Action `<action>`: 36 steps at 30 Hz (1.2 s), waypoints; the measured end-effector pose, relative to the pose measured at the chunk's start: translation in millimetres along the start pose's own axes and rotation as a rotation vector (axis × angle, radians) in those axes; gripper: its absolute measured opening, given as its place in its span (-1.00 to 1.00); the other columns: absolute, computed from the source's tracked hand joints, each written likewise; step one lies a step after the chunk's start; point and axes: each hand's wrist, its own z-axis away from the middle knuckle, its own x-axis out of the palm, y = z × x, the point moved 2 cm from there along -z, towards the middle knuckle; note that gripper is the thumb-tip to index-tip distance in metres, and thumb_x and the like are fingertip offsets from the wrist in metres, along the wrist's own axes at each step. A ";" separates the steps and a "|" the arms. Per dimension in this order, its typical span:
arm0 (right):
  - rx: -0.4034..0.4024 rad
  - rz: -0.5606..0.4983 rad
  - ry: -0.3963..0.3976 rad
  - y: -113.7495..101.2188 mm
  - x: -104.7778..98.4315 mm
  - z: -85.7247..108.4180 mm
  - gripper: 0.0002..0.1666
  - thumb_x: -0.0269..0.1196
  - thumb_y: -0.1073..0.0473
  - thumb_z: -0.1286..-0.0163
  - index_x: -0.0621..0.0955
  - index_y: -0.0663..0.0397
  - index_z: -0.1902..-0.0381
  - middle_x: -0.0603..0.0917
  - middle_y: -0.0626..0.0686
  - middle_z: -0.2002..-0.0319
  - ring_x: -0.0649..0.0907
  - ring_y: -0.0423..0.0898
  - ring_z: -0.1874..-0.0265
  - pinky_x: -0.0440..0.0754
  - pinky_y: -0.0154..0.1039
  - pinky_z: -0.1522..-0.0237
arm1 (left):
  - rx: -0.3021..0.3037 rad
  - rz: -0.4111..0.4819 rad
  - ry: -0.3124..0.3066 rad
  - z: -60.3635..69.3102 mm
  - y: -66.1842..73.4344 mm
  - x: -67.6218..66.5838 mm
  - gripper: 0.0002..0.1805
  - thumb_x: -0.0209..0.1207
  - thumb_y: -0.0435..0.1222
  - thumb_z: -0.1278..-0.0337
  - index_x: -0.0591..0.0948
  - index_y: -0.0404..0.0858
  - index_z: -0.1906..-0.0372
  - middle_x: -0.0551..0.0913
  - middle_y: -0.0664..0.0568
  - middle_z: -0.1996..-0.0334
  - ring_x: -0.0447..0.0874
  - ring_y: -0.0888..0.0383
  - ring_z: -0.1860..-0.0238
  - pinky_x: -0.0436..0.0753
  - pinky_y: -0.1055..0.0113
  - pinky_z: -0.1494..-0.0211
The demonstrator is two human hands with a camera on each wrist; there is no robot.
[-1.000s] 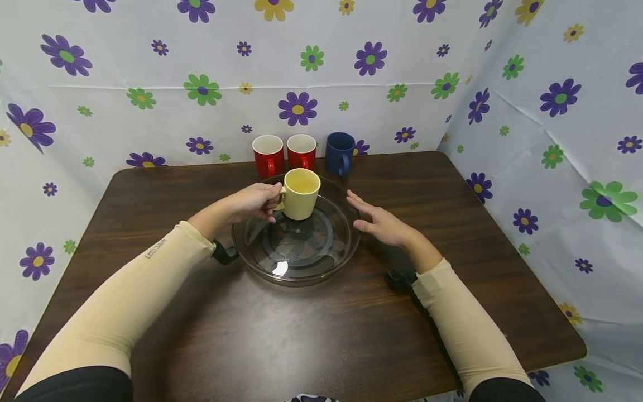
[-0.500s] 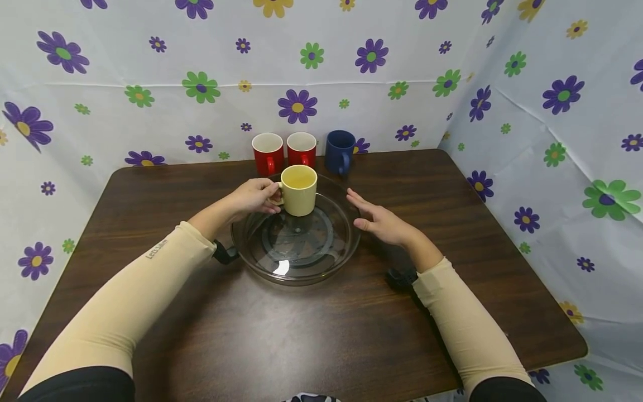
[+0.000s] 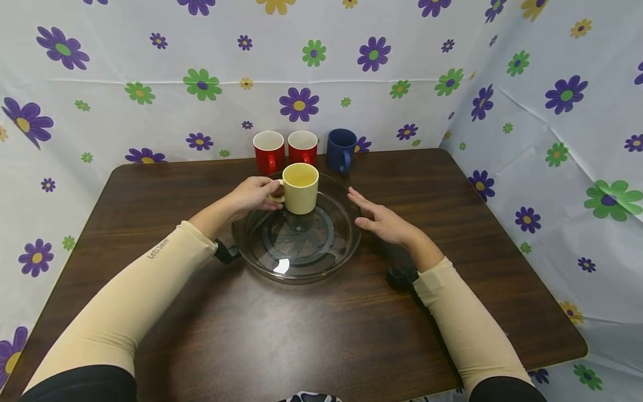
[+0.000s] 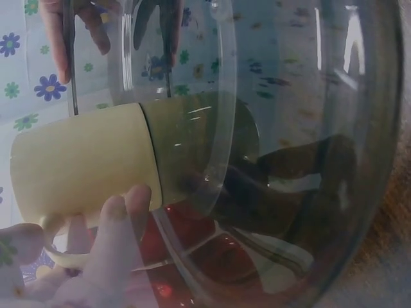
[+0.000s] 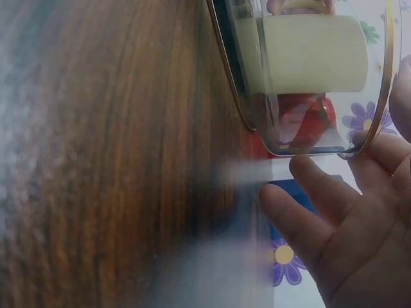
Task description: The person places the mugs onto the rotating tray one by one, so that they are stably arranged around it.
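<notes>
Head view alone shows sleeve lettering (image 3: 158, 249); left hand (image 3: 253, 194) grips yellow mug (image 3: 300, 194), right hand (image 3: 384, 222) fingers extended

Yellow mug (image 3: 300, 195), smoky-grey dish (image 3: 297, 243), red mugs (image 3: 266, 156), flower-patterned white backdrop (image 3: 226, 28)

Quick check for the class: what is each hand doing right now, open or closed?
Left hand: closed, holding the yellow mug.
Right hand: open, gripping nothing, at the edge of the glass dish.
</notes>
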 end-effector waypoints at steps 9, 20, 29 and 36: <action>-0.007 0.000 -0.003 0.3 0.9 0.2 -0.14 0.03 -0.20 -0.60 0.03 -0.02 -0.65 -0.14 -0.12 -0.65 0.02 0.08 -0.59 0.00 0.25 -0.52 | -0.001 -0.029 0.027 1.6 -2.2 -1.9 -0.45 -0.08 -0.11 -0.62 0.39 -0.50 -0.34 0.46 -0.35 -0.30 0.64 -0.24 -0.18 0.61 0.10 -0.21; -0.022 -0.007 0.006 2.7 2.6 -0.2 -0.15 0.04 -0.18 -0.60 0.03 -0.03 -0.65 -0.14 -0.11 -0.65 0.01 0.07 -0.60 0.00 0.24 -0.52 | -0.014 -0.008 0.016 5.2 -2.0 -0.5 -0.44 -0.12 -0.11 -0.64 0.30 -0.50 -0.39 0.40 -0.36 -0.34 0.62 -0.23 -0.21 0.61 0.07 -0.22; -0.028 -0.011 0.004 4.8 1.6 0.2 -0.11 0.02 -0.28 -0.56 0.04 -0.09 -0.65 -0.14 -0.15 -0.65 -0.01 0.05 -0.60 -0.02 0.24 -0.52 | 0.004 0.024 0.006 17.4 7.6 -14.6 -0.45 -0.14 -0.09 -0.65 0.20 -0.37 -0.44 0.34 -0.32 -0.36 0.57 -0.27 -0.25 0.72 0.13 -0.03; -0.033 -0.003 0.006 5.3 0.6 1.5 -0.13 0.04 -0.23 -0.57 0.04 -0.07 -0.65 -0.14 -0.11 -0.65 -0.03 0.04 -0.60 -0.05 0.24 -0.53 | 0.025 -0.032 0.013 28.8 13.2 -28.5 -0.46 -0.16 -0.07 -0.65 0.23 -0.39 -0.41 0.35 -0.24 -0.40 0.55 -0.22 -0.27 0.71 0.08 -0.07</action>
